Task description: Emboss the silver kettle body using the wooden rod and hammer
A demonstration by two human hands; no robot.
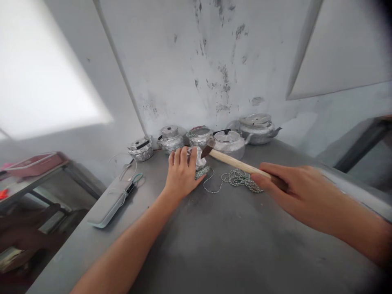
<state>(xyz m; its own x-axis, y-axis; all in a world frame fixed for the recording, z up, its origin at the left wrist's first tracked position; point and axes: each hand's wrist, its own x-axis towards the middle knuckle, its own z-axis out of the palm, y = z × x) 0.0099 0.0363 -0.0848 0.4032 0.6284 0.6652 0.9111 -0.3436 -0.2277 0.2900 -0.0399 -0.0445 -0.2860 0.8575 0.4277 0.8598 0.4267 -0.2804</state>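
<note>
My left hand [180, 173] lies over a crumpled silver metal piece [201, 160], fingers pressed across its top and thumb out to the right; much of the piece is hidden. Beside that thumb is a bundle of patterned cord [202, 173]. In my right hand [297, 190] is a hammer [234, 162], gripped near the end of its pale wooden handle. The dark hammer head is just right of the silver piece, and I cannot tell whether they touch. A loose coil of the same cord [240, 179] lies on the table below the handle.
Along the wall stand several dented silver kettles and pots, including a lidded kettle [228, 143], a large kettle [259, 128] and a small pot [141, 150]. A long pale case [110, 206] with a cable lies at the grey table's [214, 245] left edge. A pink basket [36, 163] sits farther left.
</note>
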